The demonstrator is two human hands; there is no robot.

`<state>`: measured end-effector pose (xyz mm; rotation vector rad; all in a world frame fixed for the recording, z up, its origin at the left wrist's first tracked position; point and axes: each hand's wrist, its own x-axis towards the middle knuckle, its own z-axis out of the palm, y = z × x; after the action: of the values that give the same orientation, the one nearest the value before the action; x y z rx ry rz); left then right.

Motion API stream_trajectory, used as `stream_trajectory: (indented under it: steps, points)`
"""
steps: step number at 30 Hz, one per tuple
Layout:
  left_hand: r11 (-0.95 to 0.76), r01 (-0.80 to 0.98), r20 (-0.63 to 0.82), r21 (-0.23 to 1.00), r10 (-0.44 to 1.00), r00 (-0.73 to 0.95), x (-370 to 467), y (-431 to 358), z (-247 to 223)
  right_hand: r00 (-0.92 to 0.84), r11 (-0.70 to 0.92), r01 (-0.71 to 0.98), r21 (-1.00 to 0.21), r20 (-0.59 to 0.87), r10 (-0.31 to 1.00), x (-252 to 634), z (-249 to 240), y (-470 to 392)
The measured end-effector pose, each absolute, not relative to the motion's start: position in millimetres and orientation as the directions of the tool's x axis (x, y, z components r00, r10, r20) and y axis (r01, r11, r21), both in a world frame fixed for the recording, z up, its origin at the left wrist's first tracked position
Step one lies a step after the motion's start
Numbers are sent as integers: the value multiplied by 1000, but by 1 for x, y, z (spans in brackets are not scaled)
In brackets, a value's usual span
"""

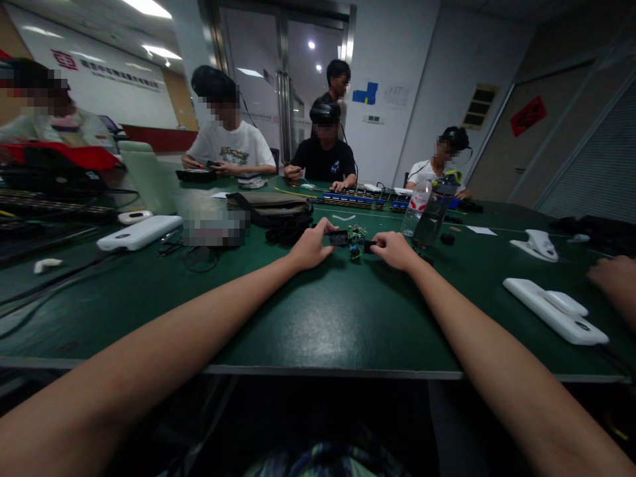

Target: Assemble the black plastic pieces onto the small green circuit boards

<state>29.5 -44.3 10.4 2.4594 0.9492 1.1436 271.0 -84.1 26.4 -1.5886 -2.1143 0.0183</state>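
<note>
My left hand [312, 246] grips a small black rectangular case [338, 238] between thumb and fingers, over the far middle of the green table [318, 318]. My right hand [392, 250] pinches a smaller black piece [370, 246] by its right end. Between the two hands lie small green circuit boards [354, 252] with loose components and wires. The two black parts are apart from each other, with the boards between them.
A grey-brown bag [271, 204] lies behind my left hand. A clear bottle [416, 209] and a dark bottle [431, 215] stand behind my right. White devices [142, 233] rest at both sides. Several people sit across the table; another person's hand [616, 281] is at the right edge.
</note>
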Motion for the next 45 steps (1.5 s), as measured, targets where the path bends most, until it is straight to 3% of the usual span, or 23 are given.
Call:
stream_trajectory:
  steps: [7, 16, 45]
  points:
    - [-770, 482, 567, 418, 636, 524, 30, -47, 12, -200, 320, 895, -311, 362, 911, 270, 27, -86]
    - [-728, 649, 576, 222, 635, 515, 30, -53, 19, -193, 336, 880, -336, 394, 899, 270, 28, -84]
    - [-566, 817, 338, 114, 795, 504, 31, -54, 18, -174, 422, 817, -392, 531, 829, 268, 29, -86]
